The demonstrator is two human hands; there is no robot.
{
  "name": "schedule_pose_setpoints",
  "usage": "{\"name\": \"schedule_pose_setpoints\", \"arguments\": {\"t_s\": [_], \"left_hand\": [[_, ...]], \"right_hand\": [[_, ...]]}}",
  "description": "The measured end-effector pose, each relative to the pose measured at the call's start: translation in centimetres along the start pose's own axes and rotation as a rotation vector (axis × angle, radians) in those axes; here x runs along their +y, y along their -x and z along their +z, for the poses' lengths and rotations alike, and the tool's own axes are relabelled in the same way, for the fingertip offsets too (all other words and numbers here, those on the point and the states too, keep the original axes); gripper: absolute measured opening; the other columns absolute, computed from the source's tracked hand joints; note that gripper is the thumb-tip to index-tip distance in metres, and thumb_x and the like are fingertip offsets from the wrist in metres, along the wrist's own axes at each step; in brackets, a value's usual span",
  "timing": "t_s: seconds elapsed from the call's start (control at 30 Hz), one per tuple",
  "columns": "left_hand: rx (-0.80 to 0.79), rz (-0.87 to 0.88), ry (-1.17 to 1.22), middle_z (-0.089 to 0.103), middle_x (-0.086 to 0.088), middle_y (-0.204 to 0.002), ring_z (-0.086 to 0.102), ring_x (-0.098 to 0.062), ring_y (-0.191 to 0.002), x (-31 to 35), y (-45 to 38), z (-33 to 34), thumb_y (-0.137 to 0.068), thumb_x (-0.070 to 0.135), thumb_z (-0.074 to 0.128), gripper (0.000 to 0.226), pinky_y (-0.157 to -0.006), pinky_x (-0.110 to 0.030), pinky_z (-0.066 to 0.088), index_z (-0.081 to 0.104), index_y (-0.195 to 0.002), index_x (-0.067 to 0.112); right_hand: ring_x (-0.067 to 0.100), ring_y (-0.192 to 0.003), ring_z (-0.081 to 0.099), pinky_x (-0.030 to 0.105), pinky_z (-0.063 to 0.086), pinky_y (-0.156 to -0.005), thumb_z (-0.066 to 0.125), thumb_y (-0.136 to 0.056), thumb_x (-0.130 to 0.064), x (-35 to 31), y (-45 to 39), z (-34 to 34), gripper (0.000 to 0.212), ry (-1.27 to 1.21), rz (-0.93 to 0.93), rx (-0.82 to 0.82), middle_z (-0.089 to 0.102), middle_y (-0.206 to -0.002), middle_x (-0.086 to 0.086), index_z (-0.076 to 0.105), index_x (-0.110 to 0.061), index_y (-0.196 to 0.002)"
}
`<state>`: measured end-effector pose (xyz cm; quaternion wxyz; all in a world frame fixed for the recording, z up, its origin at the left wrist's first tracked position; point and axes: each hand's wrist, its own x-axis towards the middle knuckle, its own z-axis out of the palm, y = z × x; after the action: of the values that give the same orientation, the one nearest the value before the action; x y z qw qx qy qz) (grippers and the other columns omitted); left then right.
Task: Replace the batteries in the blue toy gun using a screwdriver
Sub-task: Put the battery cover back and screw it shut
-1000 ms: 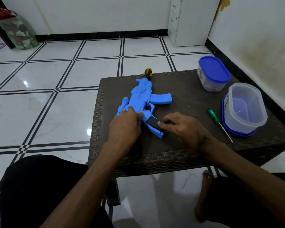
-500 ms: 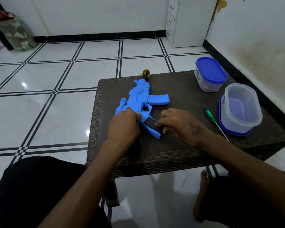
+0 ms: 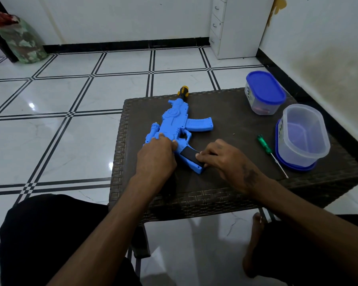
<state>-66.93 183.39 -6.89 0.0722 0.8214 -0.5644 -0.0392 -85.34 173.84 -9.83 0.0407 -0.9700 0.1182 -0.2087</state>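
Observation:
The blue toy gun [image 3: 177, 122] lies flat on the dark woven table [image 3: 225, 186], its yellow-and-black muzzle toward the far edge. My left hand [image 3: 156, 156] presses down on the gun's rear body and holds it. My right hand [image 3: 221, 156] has its fingertips on the black rectangular battery cover [image 3: 189, 154] in the grip, at the cover's near end. A green-handled screwdriver [image 3: 265, 144] lies on the table to the right, untouched, its shaft pointing toward me.
An open clear tub [image 3: 304, 133] sits on its blue lid near the table's right edge. A closed tub with a blue lid [image 3: 264, 92] stands behind it. A white drawer unit [image 3: 236, 25] and a wall are beyond; tiled floor lies to the left.
My right hand's fingertips have shifted slightly along the black cover at the grip. The left hand stays pressed on the gun; the view has shifted a little.

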Motion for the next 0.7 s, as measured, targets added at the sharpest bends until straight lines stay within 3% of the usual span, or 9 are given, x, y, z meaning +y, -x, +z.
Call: {"name": "schedule_pose_setpoints", "arguments": {"t_s": [0.13, 0.27, 0.37, 0.47, 0.7], "left_hand": [[0.015, 0.001, 0.011, 0.05, -0.008, -0.118, 0.055, -0.028, -0.102, -0.1, 0.0, 0.2, -0.095, 0.021, 0.049, 0.032, -0.083, -0.04, 0.046, 0.06, -0.125, 0.026], [0.03, 0.01, 0.008, 0.049, -0.008, -0.113, 0.055, -0.028, -0.099, -0.1, -0.1, 0.3, -0.096, 0.022, 0.046, 0.031, -0.078, -0.038, 0.045, 0.06, -0.124, 0.025], [0.044, 0.012, -0.01, 0.05, -0.007, -0.111, 0.055, -0.028, -0.098, -0.1, -0.1, 0.4, -0.097, 0.024, 0.044, 0.03, -0.074, -0.036, 0.041, 0.061, -0.122, 0.026], [0.045, 0.017, -0.005, 0.05, -0.007, -0.113, 0.054, -0.027, -0.101, -0.2, -0.1, 0.4, -0.098, 0.025, 0.043, 0.03, -0.076, -0.036, 0.043, 0.061, -0.123, 0.026], [0.038, 0.02, 0.029, 0.049, -0.01, -0.131, 0.054, -0.028, -0.109, -0.5, 0.2, 0.3, -0.099, 0.027, 0.042, 0.033, -0.086, -0.042, 0.051, 0.059, -0.127, 0.024]], "right_hand": [[0.029, -0.08, 0.063, 0.038, 0.055, -0.061, 0.061, -0.084, 0.004, -0.5, 0.5, 0.7, 0.026, 0.021, 0.014, 0.085, 0.067, -0.093, 0.014, 0.072, -0.001, -0.107], [0.03, -0.082, 0.063, 0.04, 0.055, -0.064, 0.043, -0.094, -0.01, -1.0, 0.8, 0.9, 0.034, 0.03, 0.033, 0.129, 0.067, -0.093, 0.015, 0.073, 0.001, -0.105], [0.03, -0.084, 0.064, 0.038, 0.056, -0.066, 0.047, -0.091, -0.005, -1.0, 0.8, 0.8, 0.03, 0.02, 0.037, 0.117, 0.067, -0.095, 0.015, 0.073, 0.0, -0.106], [0.031, -0.088, 0.064, 0.039, 0.057, -0.069, 0.069, -0.078, 0.009, -0.4, 0.9, 0.6, 0.033, 0.01, 0.027, 0.078, 0.068, -0.099, 0.015, 0.072, -0.001, -0.109], [0.028, -0.088, 0.064, 0.037, 0.057, -0.072, 0.063, -0.086, 0.0, -0.1, 0.9, 0.8, 0.027, -0.011, 0.022, 0.1, 0.069, -0.1, 0.013, 0.072, -0.002, -0.112]]}}
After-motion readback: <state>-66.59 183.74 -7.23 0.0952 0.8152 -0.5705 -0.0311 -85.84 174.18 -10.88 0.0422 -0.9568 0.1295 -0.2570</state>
